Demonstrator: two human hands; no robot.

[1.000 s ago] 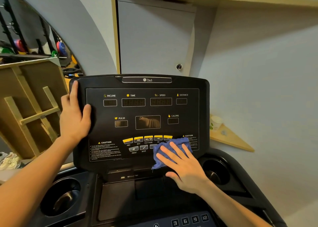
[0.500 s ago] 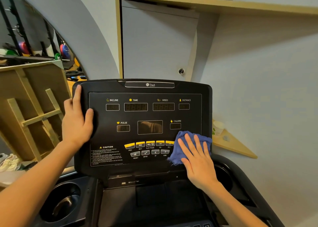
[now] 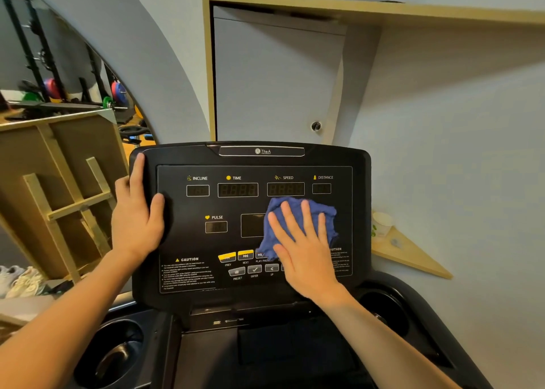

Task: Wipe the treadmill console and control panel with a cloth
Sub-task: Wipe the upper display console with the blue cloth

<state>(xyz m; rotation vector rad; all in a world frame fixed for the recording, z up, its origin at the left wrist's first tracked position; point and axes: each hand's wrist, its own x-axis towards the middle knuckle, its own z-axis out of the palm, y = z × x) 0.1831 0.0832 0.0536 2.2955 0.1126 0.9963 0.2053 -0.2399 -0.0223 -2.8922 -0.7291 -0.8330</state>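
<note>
The black treadmill console (image 3: 250,158) stands upright in front of me, with display windows along the top and yellow and grey buttons (image 3: 236,263) low on its panel. My right hand (image 3: 303,247) lies flat with spread fingers on a blue cloth (image 3: 327,214), pressing it against the panel's right centre, just below the SPEED window. The cloth and hand hide the calorie window and some buttons. My left hand (image 3: 135,214) grips the console's left edge, thumb on the front face.
Black cup holders sit below the console at the left (image 3: 115,356) and right (image 3: 383,303). A wooden corner shelf (image 3: 410,253) with a paper cup (image 3: 382,223) is at the right. A wooden frame (image 3: 67,199) leans at the left, a grey cabinet door (image 3: 274,79) behind.
My right hand has slid the cloth from the lower button row to the panel's right side, then up toward the centre under the SPEED window. My left hand has kept its grip.
</note>
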